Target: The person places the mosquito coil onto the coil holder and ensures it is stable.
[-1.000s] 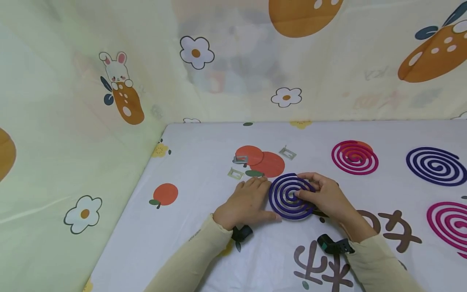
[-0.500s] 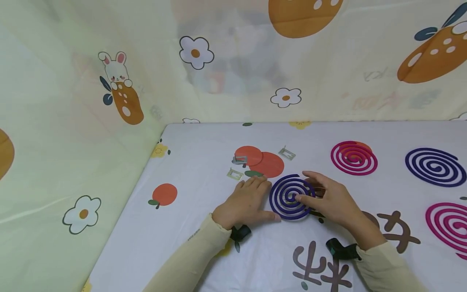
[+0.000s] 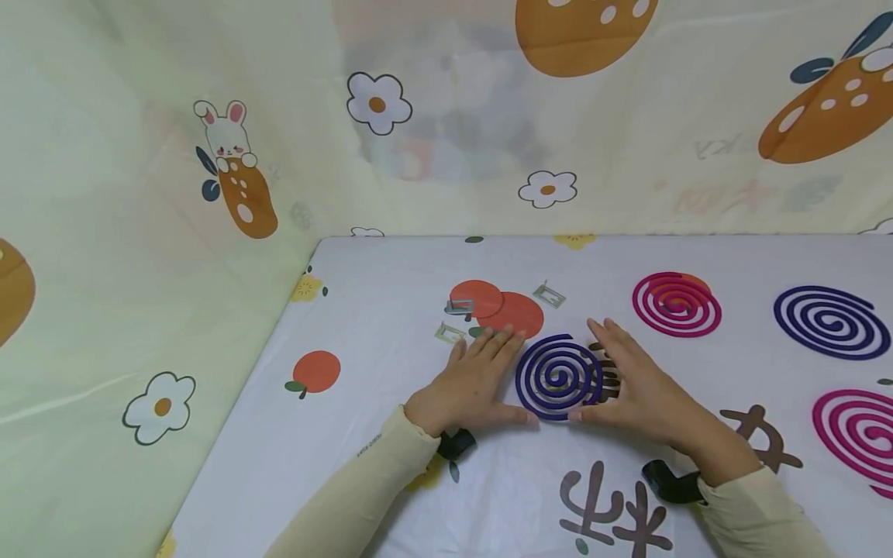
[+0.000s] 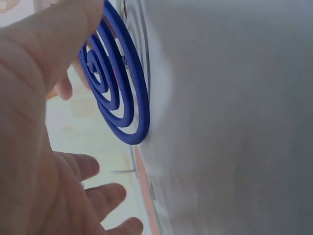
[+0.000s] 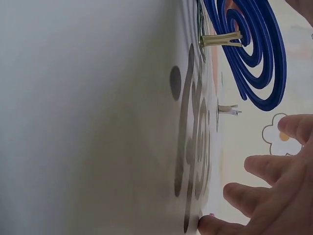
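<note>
A dark blue mosquito coil (image 3: 558, 377) lies between my two hands in the head view. The right wrist view shows a small metal coil stand (image 5: 222, 39) rising from the table to the middle of the coil, which sits raised above the tabletop. My left hand (image 3: 466, 391) is spread along the coil's left side, its thumb (image 4: 68, 29) right at the rim. On the other side, my right hand (image 3: 649, 399) has straight fingers pointing away, with its thumb at the coil's near right edge. Neither hand grips it.
Three more metal stands lie behind the left hand: one (image 3: 460, 307) on the printed fruit, another (image 3: 450, 332) nearer, and a third (image 3: 549, 294) to the right. On the right are a pink coil (image 3: 677, 304), another blue coil (image 3: 832, 322) and a pink one (image 3: 868, 431). Fabric walls (image 3: 446, 209) enclose the table.
My right hand has let go of the coil's middle, straightened its fingers and shifted right, its thumb dropping to the near edge. The coil and left hand have barely moved.
</note>
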Motion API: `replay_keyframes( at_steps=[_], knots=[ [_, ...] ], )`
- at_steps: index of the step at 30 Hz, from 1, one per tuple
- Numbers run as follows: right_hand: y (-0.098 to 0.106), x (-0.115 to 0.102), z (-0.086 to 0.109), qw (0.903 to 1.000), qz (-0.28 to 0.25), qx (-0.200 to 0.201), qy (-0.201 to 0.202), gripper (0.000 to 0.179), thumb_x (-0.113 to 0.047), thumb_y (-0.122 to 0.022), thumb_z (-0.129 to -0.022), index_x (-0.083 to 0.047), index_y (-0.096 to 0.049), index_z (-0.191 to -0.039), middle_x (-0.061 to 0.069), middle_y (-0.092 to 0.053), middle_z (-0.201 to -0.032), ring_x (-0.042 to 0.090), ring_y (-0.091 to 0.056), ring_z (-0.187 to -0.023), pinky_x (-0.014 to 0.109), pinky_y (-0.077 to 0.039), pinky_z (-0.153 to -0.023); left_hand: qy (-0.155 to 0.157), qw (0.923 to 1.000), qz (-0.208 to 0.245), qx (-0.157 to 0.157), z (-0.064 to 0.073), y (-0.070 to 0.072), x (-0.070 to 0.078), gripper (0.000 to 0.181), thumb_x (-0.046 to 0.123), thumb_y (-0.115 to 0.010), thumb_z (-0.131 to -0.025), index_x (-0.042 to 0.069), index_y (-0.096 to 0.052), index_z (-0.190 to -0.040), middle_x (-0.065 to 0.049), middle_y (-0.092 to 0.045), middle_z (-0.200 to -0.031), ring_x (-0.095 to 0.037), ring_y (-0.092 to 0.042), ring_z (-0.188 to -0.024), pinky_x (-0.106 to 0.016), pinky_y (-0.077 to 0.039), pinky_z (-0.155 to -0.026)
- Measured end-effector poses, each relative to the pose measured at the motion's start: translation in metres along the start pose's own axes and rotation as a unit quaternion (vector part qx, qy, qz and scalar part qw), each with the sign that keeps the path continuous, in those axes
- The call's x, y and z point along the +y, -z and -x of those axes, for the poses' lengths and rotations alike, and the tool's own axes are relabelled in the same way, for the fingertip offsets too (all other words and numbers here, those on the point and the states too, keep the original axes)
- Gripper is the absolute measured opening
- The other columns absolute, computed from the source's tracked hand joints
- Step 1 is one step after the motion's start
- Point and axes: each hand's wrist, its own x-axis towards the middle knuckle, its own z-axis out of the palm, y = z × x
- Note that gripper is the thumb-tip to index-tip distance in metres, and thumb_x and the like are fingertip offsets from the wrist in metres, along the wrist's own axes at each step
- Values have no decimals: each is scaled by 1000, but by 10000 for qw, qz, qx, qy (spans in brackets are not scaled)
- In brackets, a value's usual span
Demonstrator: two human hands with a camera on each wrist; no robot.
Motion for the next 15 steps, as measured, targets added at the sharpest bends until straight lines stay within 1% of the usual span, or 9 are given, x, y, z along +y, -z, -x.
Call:
replay_keyframes(
  at_steps=[3,7,11,15],
  knots=[
    [1,0,1,10000,67,-19,36,140,-57,-96,-65,-13,-13,-169,29,-7,-171,55,-7,-155,82,-19,-110,-33,10000,-62,-4,-2,-1,-1,120,80,-67,-83,21,-10,-170,-4,-8,-176,-31,-10,-161,-67,-15,-123],
    [1,-1,0,9998,135,-53,161,144,-57,-97,-62,-8,-14,-168,31,-8,-170,55,-9,-155,81,-20,-110,-104,9999,-123,45,-6,-2,-1,123,81,-68,-80,20,-9,-169,-3,-9,-176,-30,-11,-161,-66,-15,-124],
    [0,-3,-2,9994,188,-104,289,144,-56,-98,-60,-5,-16,-167,33,-11,-169,57,-13,-153,82,-18,-111,-191,9997,-150,63,-11,-2,1,125,82,-69,-79,18,-10,-169,-4,-10,-176,-31,-12,-161,-66,-16,-123],
    [0,-6,-3,9988,231,-191,389,141,-56,-98,-61,-2,-20,-165,33,-15,-168,58,-20,-151,80,-21,-112,-145,9998,-164,-23,-15,-3,3,126,82,-70,-78,18,-12,-169,-4,-12,-176,-31,-12,-161,-66,-16,-123]
  ],
)
